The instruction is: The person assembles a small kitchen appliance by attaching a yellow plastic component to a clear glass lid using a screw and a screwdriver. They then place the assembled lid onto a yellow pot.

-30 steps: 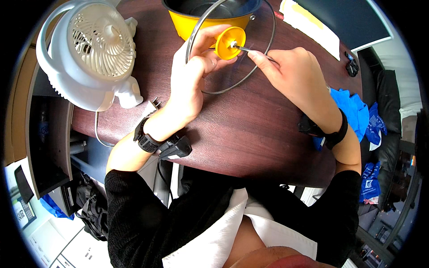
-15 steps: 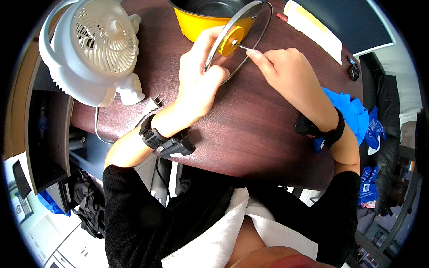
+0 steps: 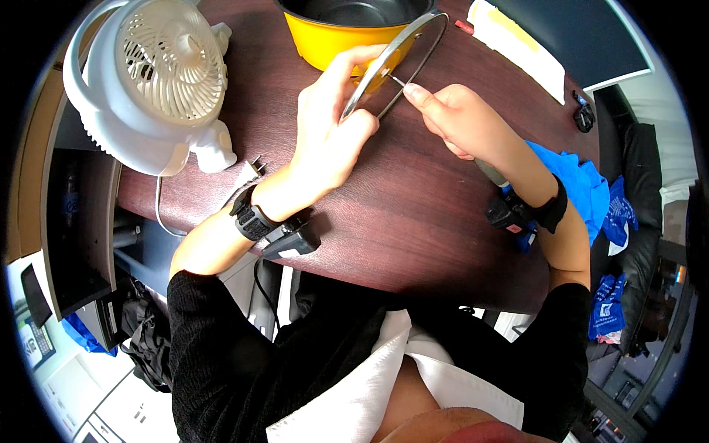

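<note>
My left hand (image 3: 332, 133) grips a round glass pot lid (image 3: 402, 42) with a metal rim, tilted on edge above the table. The lid's yellow knob (image 3: 375, 80) is on the side toward my left fingers, partly hidden. My right hand (image 3: 461, 118) is closed around a screwdriver (image 3: 490, 173), its grey-green handle showing behind the palm. Its thin shaft points left, with the tip at the screw in the lid's centre. Just beyond the lid stands a yellow pot (image 3: 317, 40) with a dark inside.
A white fan (image 3: 173, 74) stands at the left of the dark wooden table (image 3: 413, 229), its plug (image 3: 251, 171) lying near my left forearm. Blue cloth or bag material (image 3: 572, 181) lies by my right forearm. White paper (image 3: 521, 55) and a small black object (image 3: 583, 118) are at the far right.
The lid has turned more edge-on, so its knob shows less. My right hand has rolled, and the screwdriver handle now shows. The tip remains at the lid's centre.
</note>
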